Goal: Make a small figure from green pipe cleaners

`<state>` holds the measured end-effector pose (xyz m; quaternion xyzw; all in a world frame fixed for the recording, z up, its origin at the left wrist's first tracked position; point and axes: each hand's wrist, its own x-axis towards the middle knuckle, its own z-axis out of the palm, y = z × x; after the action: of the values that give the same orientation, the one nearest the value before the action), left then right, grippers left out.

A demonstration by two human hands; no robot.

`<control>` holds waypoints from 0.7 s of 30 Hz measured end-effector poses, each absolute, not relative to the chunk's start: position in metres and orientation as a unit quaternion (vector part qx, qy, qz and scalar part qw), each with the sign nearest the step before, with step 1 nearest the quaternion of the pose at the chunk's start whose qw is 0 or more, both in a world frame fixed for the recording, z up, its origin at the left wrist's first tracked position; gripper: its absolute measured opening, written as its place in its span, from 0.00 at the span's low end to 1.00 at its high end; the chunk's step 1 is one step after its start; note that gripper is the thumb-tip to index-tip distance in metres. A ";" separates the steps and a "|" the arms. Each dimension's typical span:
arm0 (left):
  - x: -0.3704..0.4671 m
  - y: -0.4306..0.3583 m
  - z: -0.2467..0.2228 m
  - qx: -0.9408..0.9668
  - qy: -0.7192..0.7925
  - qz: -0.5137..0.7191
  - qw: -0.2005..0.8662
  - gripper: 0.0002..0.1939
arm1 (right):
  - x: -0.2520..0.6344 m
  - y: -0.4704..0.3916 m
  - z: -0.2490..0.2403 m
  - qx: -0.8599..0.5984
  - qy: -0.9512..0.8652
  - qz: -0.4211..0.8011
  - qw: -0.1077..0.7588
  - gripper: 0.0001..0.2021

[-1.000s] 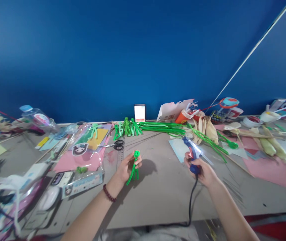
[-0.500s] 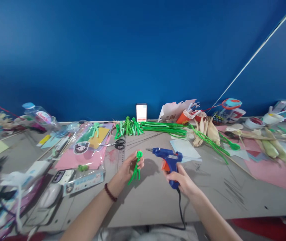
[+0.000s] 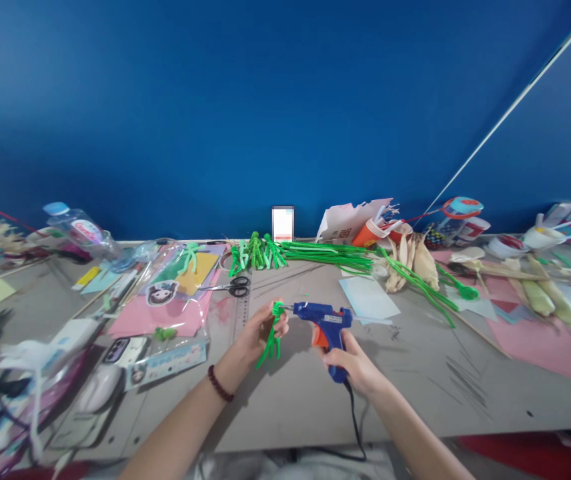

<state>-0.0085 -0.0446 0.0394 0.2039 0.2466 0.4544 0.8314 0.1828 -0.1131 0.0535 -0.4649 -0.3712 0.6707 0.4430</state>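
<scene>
Between the fingers of my left hand [image 3: 259, 328] is a small green pipe-cleaner figure [image 3: 269, 347], its knotted head upward and its legs dangling below. My right hand [image 3: 350, 360] grips a blue hot glue gun [image 3: 326, 320] by its handle, fingers at the orange trigger. The gun's metal nozzle reaches the green head; whether it touches cannot be told. A black cord runs down from the handle. Behind my hands, several similar green figures [image 3: 255, 252] sit in a row beside a bundle of green pipe cleaners [image 3: 333, 255].
Black-handled scissors [image 3: 238, 287] lie beyond my left hand, near a ruler [image 3: 242, 313]. Pink sheets and plastic packets [image 3: 160, 320] cover the left. White paper [image 3: 369, 297], dried husks [image 3: 424, 263] and a tipped orange cup [image 3: 368, 232] are to the right. A phone [image 3: 283, 223] leans against the blue wall.
My right hand has brought the glue gun leftward, so its nozzle is now at the figure's head. My left hand and the figure have hardly moved.
</scene>
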 end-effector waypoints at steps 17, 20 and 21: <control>-0.009 -0.044 0.040 0.206 0.248 0.460 0.827 0.08 | 0.182 -0.114 0.060 -0.527 -0.390 0.625 0.424 0.10; -0.008 -0.044 0.040 0.213 0.247 0.463 0.824 0.09 | 0.184 -0.115 0.066 -0.531 -0.426 0.606 0.411 0.07; -0.008 -0.044 0.040 0.215 0.248 0.465 0.823 0.10 | 0.185 -0.115 0.067 -0.524 -0.440 0.604 0.408 0.07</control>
<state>-0.0083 -0.0443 0.0396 0.2152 0.2476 0.4645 0.8226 0.1850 -0.1148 0.0668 -0.5244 -0.4399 0.6040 0.4082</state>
